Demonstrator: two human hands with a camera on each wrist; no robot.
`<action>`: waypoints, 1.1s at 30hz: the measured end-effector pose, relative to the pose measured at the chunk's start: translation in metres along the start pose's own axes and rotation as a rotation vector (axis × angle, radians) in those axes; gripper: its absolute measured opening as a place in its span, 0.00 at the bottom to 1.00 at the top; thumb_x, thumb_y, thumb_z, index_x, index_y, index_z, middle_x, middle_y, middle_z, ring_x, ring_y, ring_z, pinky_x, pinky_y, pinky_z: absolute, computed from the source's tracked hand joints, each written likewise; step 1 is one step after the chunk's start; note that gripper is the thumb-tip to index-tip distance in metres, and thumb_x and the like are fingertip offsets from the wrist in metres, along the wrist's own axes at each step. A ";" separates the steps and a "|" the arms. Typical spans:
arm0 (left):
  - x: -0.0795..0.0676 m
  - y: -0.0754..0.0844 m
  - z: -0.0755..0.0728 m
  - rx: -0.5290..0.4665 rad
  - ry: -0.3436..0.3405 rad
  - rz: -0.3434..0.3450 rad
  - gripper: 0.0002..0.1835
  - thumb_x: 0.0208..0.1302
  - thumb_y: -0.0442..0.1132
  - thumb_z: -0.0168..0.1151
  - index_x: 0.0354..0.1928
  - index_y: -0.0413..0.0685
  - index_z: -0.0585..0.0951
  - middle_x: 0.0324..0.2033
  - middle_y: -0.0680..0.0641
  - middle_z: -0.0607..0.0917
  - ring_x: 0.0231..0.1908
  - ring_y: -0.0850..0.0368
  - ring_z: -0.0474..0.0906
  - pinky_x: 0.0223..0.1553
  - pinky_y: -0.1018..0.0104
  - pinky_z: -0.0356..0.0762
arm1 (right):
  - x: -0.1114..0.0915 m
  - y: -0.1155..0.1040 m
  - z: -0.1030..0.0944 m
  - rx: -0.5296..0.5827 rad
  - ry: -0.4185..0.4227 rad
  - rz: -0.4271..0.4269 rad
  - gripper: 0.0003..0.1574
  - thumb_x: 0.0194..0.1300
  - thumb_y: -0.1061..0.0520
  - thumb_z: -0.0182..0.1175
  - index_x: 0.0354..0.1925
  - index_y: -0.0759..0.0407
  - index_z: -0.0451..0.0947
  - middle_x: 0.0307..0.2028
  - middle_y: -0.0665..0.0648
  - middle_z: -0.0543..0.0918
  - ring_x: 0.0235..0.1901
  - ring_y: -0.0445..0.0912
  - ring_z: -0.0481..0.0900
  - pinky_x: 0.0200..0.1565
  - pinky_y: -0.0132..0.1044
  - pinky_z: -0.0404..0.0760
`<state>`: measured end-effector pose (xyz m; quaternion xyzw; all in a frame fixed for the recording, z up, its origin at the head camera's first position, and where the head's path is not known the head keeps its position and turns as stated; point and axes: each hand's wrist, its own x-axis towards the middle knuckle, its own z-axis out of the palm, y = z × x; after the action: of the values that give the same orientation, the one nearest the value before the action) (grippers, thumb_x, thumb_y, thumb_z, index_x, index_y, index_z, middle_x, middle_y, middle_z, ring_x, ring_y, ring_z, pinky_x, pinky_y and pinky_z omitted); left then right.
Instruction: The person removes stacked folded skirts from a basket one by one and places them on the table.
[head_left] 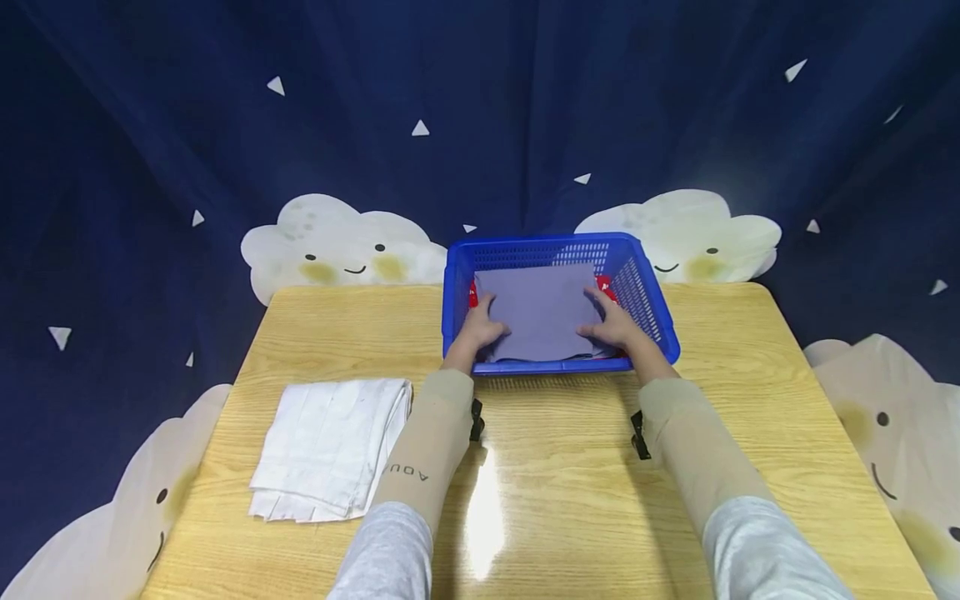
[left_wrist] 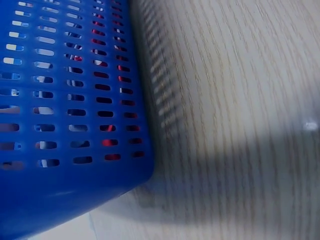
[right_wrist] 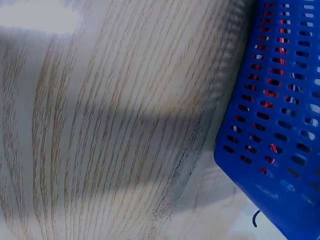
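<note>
Grey-purple folded cloth [head_left: 543, 304] lies inside a blue basket [head_left: 543, 367], its long axis running left to right, along the basket's longer sides, with one long edge facing the person. It looks smooth and flat on top, roughly rectangular, with stacked layers and a dark line showing along the near edge. Red pieces with white marks [head_left: 604, 286] peek out at its left and right sides, and red shows through the basket's slots in both wrist views.

Left hand [head_left: 486, 327] and right hand [head_left: 615, 325] are apart, one at each short end, fingers and thumbs spread and touching the cloth from above.

Its near edge comes close to the basket's front rim; the gap is narrow at the left wall and wider toward the slotted right wall. Wooden tabletop [head_left: 555, 475] extends on both sides of the basket, with a folded white cloth [head_left: 330, 446] to the left.
</note>
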<state>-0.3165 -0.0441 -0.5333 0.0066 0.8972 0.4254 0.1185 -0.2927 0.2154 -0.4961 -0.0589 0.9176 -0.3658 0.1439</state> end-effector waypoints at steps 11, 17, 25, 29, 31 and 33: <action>0.047 -0.042 0.024 -0.140 0.088 0.122 0.43 0.38 0.36 0.70 0.63 0.55 0.66 0.62 0.41 0.63 0.62 0.51 0.57 0.58 0.64 0.61 | -0.005 -0.003 -0.004 0.180 -0.002 -0.019 0.42 0.55 0.62 0.62 0.66 0.58 0.57 0.66 0.67 0.53 0.66 0.60 0.46 0.63 0.56 0.50; -0.019 0.021 -0.021 -0.226 0.070 0.104 0.39 0.42 0.32 0.68 0.62 0.53 0.68 0.64 0.42 0.62 0.64 0.50 0.54 0.63 0.61 0.54 | -0.013 -0.009 -0.016 0.220 0.045 -0.051 0.42 0.55 0.60 0.63 0.66 0.54 0.58 0.67 0.62 0.53 0.67 0.58 0.44 0.63 0.56 0.48; -0.057 0.055 -0.061 -0.302 0.074 0.151 0.37 0.46 0.28 0.64 0.63 0.50 0.67 0.65 0.39 0.59 0.65 0.47 0.52 0.62 0.55 0.54 | -0.031 -0.039 -0.034 0.307 0.089 -0.152 0.41 0.55 0.61 0.63 0.65 0.54 0.60 0.68 0.57 0.53 0.68 0.52 0.42 0.64 0.53 0.46; -0.071 0.062 -0.077 -0.369 0.084 0.197 0.37 0.47 0.27 0.64 0.62 0.50 0.67 0.65 0.40 0.59 0.65 0.49 0.52 0.62 0.55 0.54 | -0.044 -0.056 -0.039 0.334 0.114 -0.188 0.40 0.55 0.60 0.63 0.65 0.53 0.61 0.67 0.55 0.55 0.68 0.50 0.43 0.65 0.52 0.46; -0.077 0.063 -0.083 -0.383 0.087 0.218 0.37 0.46 0.26 0.64 0.62 0.50 0.68 0.63 0.41 0.61 0.63 0.49 0.54 0.62 0.55 0.55 | -0.051 -0.064 -0.039 0.342 0.121 -0.198 0.40 0.56 0.60 0.63 0.65 0.52 0.61 0.67 0.54 0.56 0.68 0.48 0.44 0.65 0.51 0.46; -0.085 0.063 -0.088 -0.376 0.089 0.233 0.37 0.46 0.26 0.64 0.62 0.50 0.68 0.62 0.42 0.63 0.62 0.50 0.57 0.61 0.55 0.57 | -0.059 -0.070 -0.038 0.346 0.125 -0.206 0.39 0.56 0.59 0.63 0.65 0.51 0.62 0.67 0.53 0.57 0.68 0.46 0.45 0.65 0.50 0.47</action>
<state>-0.2591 -0.0805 -0.4135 0.0693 0.7997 0.5957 0.0279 -0.2485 0.2021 -0.4084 -0.1042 0.8375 -0.5335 0.0563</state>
